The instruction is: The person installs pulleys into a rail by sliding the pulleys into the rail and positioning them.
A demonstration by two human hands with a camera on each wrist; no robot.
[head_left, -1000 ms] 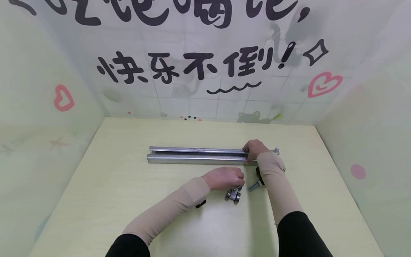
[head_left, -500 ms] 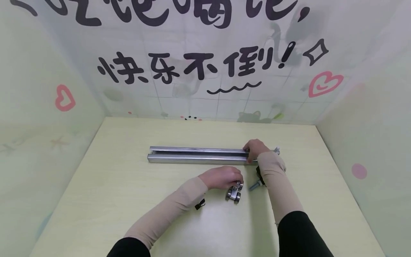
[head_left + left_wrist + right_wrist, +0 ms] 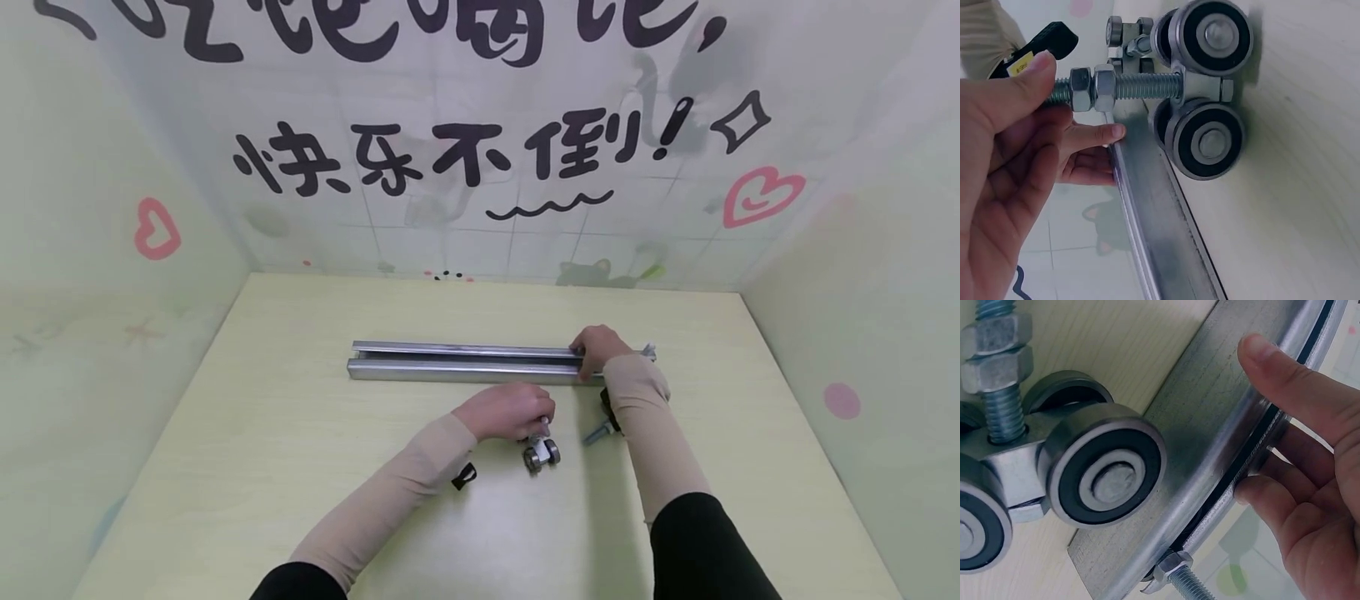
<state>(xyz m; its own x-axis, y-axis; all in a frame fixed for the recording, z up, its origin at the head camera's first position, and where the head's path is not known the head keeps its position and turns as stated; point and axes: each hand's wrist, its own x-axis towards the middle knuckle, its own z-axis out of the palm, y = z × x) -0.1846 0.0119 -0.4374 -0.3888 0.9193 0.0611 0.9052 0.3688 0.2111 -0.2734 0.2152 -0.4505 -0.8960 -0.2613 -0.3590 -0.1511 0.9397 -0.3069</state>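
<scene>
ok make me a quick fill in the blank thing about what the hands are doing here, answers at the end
1. The metal rail is gripped by the ____ hand.
2. The left hand pinches the threaded part of a roller trolley, on which ____ nuts show in the left wrist view.
3. Above the beige cuffs, the person's sleeves are ____ in colour.

Missing words: right; two; black.

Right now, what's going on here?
A person's left hand pinches the threaded bolt of a silver four-wheeled metal trolley. The right hand grips a long, slotted silver metal rail lying on the pale table. A second trolley sits near the rail. Another threaded bolt juts from the rail's slot near one end.
</scene>
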